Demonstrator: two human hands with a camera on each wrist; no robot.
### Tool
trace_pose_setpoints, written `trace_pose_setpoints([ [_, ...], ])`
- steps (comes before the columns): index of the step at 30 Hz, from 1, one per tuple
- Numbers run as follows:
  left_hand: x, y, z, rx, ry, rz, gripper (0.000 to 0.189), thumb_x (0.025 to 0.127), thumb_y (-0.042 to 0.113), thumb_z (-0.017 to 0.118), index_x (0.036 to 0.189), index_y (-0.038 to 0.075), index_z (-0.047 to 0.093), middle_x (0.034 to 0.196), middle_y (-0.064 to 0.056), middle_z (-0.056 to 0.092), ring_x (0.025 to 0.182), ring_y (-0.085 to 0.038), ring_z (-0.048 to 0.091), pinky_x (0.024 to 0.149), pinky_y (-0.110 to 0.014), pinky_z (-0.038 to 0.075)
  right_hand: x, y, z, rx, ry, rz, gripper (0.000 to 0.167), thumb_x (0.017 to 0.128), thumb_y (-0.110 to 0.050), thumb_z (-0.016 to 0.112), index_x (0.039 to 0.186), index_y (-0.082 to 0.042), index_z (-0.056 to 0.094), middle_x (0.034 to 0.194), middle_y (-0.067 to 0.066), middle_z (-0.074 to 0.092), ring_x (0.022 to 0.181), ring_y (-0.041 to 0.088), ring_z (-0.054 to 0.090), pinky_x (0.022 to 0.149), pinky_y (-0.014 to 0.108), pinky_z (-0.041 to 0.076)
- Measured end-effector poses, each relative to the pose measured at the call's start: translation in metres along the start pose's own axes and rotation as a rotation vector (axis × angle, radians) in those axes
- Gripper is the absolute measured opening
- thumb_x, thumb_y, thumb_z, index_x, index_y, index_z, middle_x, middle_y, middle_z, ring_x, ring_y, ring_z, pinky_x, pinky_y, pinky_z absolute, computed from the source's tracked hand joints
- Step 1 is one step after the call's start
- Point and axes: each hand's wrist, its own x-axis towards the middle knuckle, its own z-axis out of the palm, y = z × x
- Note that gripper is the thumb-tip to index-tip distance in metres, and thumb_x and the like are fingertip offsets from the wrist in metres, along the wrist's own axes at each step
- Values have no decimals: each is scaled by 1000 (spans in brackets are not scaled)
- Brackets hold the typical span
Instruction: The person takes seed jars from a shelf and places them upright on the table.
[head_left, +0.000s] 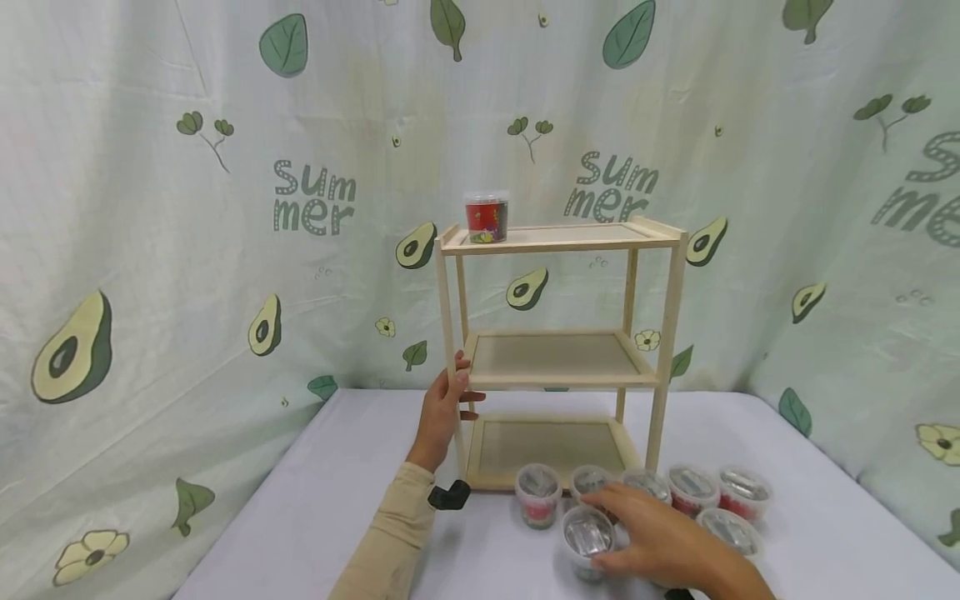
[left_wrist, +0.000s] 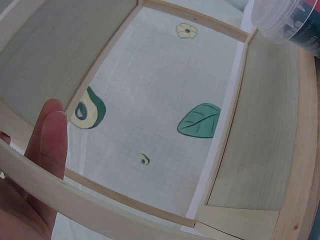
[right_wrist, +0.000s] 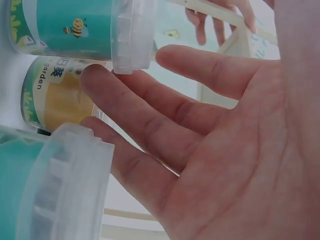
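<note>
My left hand [head_left: 442, 408] grips the left front post of a wooden three-tier shelf [head_left: 555, 385], its fingers reaching past the post toward the middle tier. Fingers [left_wrist: 52, 140] show beside that post in the left wrist view. Over the lidded tubs at the shelf's front right, my right hand [head_left: 660, 533] spreads its thumb and fingers around a front tub [head_left: 588, 537]. Its palm and fairly straight fingers [right_wrist: 145, 120] face a teal tub [right_wrist: 65, 30] with a bee picture and a yellow tub [right_wrist: 60, 95]. Whether the fingertips touch a tub, I cannot tell.
A red tub [head_left: 487, 218] stands on the top tier's left end. Another tub [head_left: 537, 496] sits before the bottom tier. Several more, including one red-labelled tub [head_left: 742, 493], are grouped right on the white table [head_left: 360, 467]. A printed curtain [head_left: 225, 275] hangs behind.
</note>
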Motion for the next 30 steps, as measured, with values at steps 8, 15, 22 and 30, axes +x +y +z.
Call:
trace_pose_setpoints([
  [8, 7, -26, -3, 11, 21, -16, 47, 107, 38, 49, 145, 12, 51, 156, -7, 41, 103, -38, 66, 69, -37, 57, -2, 2, 2, -41, 19, 10, 70, 82, -61, 74, 130, -11, 64, 123, -1, 66, 115, 25, 61, 93, 53, 50],
  [15, -3, -6, -3, -1, -13, -8, 44, 108, 31, 49, 143, 5, 51, 158, -11, 38, 107, -47, 63, 72, -43, 58, -2, 5, 1, -42, 31, 57, 70, 79, -63, 76, 127, -13, 66, 97, -17, 60, 84, 1, 54, 70, 32, 51],
  [22, 5, -28, -5, -9, -2, -2, 46, 106, 40, 50, 142, 13, 54, 158, -1, 39, 106, -44, 64, 68, -38, 57, -2, 8, 0, -1, 77, 0, 62, 85, -57, 74, 125, -11, 66, 93, -16, 61, 83, 3, 57, 69, 31, 52],
  [30, 9, -27, -3, -7, 19, 37, 52, 102, 49, 53, 141, 15, 55, 155, 2, 43, 99, -33, 69, 67, -38, 58, 6, 11, -8, 108, 194, -78, 38, 93, -35, 72, 115, -5, 68, 90, -14, 62, 83, 1, 61, 72, 30, 56],
])
